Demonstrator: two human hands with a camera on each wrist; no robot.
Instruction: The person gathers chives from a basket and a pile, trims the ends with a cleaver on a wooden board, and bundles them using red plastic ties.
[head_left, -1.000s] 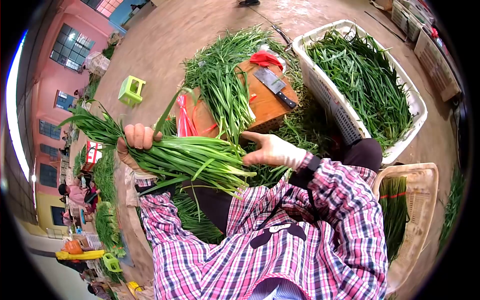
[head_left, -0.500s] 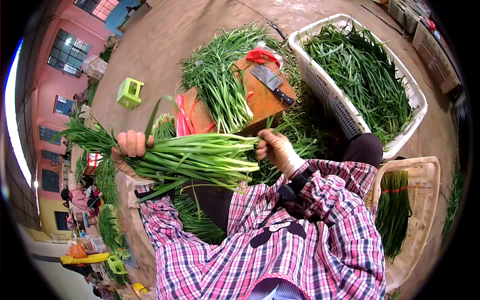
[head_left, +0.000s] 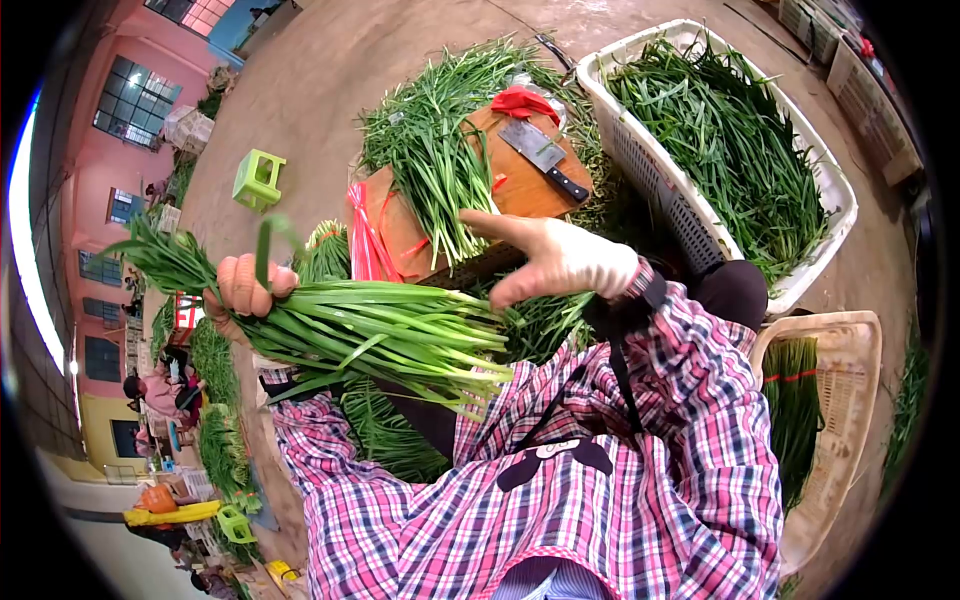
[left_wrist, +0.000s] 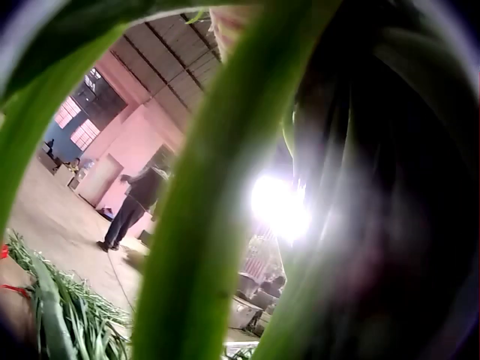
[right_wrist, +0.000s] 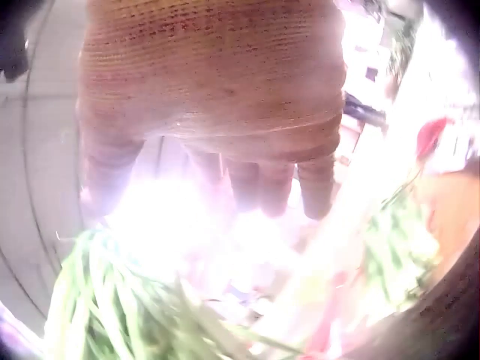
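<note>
My left hand grips a thick bunch of garlic chives around its leafy part, fingers curled over the top. The pale stem ends fan out to the right above my lap. My right hand, in a pale glove with bare fingertips, is spread just beyond those ends, index finger and thumb apart. In the right wrist view the gloved hand has its fingers extended and holds nothing, with the bunch below it. Blurred leaves of the bunch cover much of the left wrist view.
Ahead is a wooden board with loose chives, a cleaver, a red cloth and red ties. A white crate of leaves stands right, a smaller basket behind it. A green stool stands left.
Half a second ago my right hand pinched at the stem ends; now its fingers are spread, farther up and right. My left hand keeps its grip and has shifted slightly left.
</note>
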